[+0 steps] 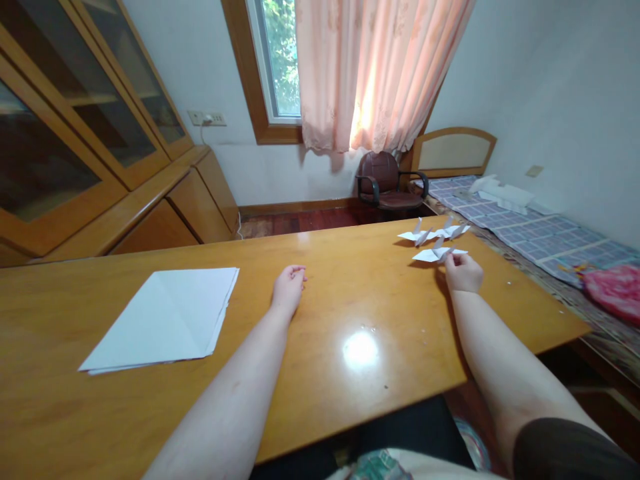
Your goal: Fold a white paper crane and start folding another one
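Well, far L on the wooden table (325, 307) there's a stack of white paper sheets (165, 320). Approx. mid-table, the person's left hand (289, 290) is loosely curled; can't tell from here if it grips anything. Toward the R end, two paper cranes (415, 236) sit close together; the nearer paper crane (434, 255) is pinched narrowly btwn the right hand's (464, 272) fingertips. Beyond, a bed (530, 230) w/ a checked sheet.

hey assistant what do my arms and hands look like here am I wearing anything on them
Your left hand and right hand are both ungloved, with no watch or bracelet visible. A dark, plain sleeve covers the upper right arm; no sleeve shows on the left.
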Demonstrator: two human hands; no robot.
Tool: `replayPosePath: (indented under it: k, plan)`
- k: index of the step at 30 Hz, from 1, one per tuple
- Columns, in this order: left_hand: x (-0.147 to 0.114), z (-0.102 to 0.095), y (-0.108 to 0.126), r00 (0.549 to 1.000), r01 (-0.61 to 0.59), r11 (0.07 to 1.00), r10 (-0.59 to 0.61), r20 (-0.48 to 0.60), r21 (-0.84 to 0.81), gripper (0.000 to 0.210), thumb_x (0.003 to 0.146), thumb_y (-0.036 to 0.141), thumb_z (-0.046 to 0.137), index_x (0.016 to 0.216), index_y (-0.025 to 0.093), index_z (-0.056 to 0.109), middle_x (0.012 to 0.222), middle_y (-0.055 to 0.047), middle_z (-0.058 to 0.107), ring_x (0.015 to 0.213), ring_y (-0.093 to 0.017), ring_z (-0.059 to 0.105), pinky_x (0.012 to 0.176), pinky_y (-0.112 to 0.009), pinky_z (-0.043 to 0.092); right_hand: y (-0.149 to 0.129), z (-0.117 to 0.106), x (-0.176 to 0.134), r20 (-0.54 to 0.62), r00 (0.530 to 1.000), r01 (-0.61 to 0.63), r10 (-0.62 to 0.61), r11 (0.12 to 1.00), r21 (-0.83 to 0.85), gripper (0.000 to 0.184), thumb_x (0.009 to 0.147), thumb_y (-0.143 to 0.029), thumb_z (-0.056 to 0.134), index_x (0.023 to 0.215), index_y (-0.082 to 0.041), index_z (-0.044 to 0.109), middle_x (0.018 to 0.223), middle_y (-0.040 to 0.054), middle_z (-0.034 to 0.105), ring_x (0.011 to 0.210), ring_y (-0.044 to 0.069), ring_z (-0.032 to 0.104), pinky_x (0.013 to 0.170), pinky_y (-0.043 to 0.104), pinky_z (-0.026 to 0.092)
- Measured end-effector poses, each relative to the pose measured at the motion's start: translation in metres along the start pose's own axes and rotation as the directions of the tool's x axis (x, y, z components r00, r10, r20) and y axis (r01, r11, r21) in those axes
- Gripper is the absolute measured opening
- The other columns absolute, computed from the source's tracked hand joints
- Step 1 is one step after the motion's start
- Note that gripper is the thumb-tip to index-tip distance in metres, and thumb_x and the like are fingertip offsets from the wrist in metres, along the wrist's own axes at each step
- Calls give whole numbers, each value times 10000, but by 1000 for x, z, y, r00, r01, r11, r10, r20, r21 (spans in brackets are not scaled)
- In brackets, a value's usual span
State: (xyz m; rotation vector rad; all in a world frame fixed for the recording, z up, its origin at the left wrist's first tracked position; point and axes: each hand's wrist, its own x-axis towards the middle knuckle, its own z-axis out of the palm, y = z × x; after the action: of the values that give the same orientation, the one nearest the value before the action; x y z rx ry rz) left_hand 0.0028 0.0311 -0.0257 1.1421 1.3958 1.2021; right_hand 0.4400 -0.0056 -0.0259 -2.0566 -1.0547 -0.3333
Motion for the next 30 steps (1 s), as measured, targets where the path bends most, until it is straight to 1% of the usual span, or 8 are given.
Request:
replayPosePath:
  k: [4,7,14,18,21,27,30]
  plan:
    - [-1,1,0,1000,-2,1000,2,-1,3,212,750,290,512,909,159,562,628,30,537,414,-52,408,416,-172,320,-1,3,1,87,996,28,-25,999,-41,395,786,-493,467,783,-164,687,753,82,689,681,199,581,605,286,372]
    - [-1,1,-1,1000,-9,1000,9,2,8,217,747,293,511,908,157,565,632,25,540,414,-52,410,413,-170,318,0,5,1,126,992,31,-24,998,-54,397,786,-499,464,786,-170,686,756,85,693,671,200,580,586,282,361]
    - [-1,1,2,1000,8,1000,-8,-1,4,212,737,284,517,901,160,569,630,26,548,407,-53,405,409,-171,316,1,7,1,139,990,12,-7,999,-39,438,768,-563,460,761,-169,652,757,94,688,674,208,585,601,293,381]
    - [-3,1,4,1000,21,1000,-21,-2,7,205,741,270,512,904,159,566,636,26,548,407,-49,400,409,-169,314,-1,5,0,157,988,-11,15,1000,-27,420,740,-578,495,737,-178,624,725,82,679,650,208,590,582,292,379]
    - [-3,1,5,1000,24,999,-24,1,21,208,746,268,506,914,159,564,642,23,551,411,-51,402,407,-168,311,-3,4,-1,172,985,-2,8,999,-38,419,729,-589,506,724,-182,607,710,78,672,631,203,585,568,289,373]
    - [-2,0,4,1000,17,1000,-17,9,26,218,739,277,509,916,162,562,631,25,547,413,-54,402,407,-169,306,-8,5,-1,162,986,61,-43,992,-110,364,744,-525,491,739,-183,616,707,79,664,633,203,572,564,287,358]
    - [-2,0,4,1000,22,1000,-22,17,18,222,741,281,503,920,162,554,635,26,543,412,-52,399,406,-168,303,-10,5,-1,167,985,62,-41,990,-123,319,747,-483,502,747,-187,621,722,75,666,643,197,569,573,286,361]
